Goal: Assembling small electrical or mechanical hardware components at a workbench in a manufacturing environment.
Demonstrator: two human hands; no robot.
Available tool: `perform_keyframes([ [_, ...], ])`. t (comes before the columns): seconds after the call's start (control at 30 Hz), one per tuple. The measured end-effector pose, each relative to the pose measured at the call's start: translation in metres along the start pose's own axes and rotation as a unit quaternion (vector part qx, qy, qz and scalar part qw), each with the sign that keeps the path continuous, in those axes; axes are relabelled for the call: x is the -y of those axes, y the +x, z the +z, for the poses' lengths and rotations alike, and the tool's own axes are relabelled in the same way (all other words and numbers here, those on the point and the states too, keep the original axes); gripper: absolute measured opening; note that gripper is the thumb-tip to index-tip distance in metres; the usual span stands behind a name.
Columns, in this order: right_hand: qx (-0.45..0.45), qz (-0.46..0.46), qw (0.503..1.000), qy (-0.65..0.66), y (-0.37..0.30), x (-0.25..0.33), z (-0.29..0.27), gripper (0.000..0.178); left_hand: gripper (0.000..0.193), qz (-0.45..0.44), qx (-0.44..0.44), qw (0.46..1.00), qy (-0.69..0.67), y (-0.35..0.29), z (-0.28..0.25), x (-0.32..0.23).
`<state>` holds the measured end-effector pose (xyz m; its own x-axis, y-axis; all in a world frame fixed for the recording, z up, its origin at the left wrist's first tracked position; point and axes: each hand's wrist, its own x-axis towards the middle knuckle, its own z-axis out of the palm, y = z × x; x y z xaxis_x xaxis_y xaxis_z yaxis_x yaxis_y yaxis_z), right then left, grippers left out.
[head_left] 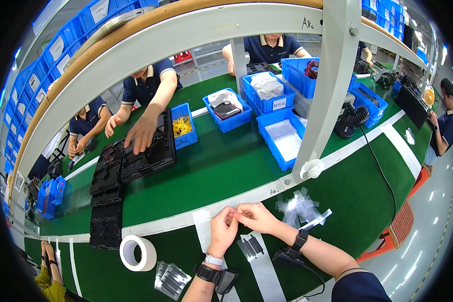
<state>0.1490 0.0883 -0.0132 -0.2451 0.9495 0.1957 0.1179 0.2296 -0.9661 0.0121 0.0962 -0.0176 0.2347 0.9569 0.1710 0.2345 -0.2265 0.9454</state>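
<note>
My left hand (223,232) and my right hand (258,219) meet fingertip to fingertip over the green table, just in front of the white rail. Both are closed in a pinch. Whatever sits between the fingers is too small or hidden to make out. Right of my right hand lies a loose pile of clear plastic strips (298,207). Below the hands, a small clear piece with dark strips (251,246) rests on a white tape band. A stack of similar clear pieces (171,280) lies left of my left forearm, near a white roll of tape (147,253).
Across the rail, a co-worker's hand (142,135) reaches over black trays (105,224). Blue bins (226,121) stand beyond, one with yellow parts (181,126). A white post (324,90) rises ahead. To the right are a black fan (351,121), its cable (382,176) and an orange stool (387,241).
</note>
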Motion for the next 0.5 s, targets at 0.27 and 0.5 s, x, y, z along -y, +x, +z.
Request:
perform_keyframes([
  [0.27,0.003,0.0,1.0,-0.005,-0.0005,0.0003,-0.0004,0.016,0.004,0.006,0.013,1.0,-0.001,-0.0005,0.0,0.0007],
  [0.5,0.008,0.004,1.0,-0.005,-0.0003,0.001,-0.0006,0.015,0.004,0.004,0.014,1.0,0.003,-0.0011,-0.0006,-0.0018],
])
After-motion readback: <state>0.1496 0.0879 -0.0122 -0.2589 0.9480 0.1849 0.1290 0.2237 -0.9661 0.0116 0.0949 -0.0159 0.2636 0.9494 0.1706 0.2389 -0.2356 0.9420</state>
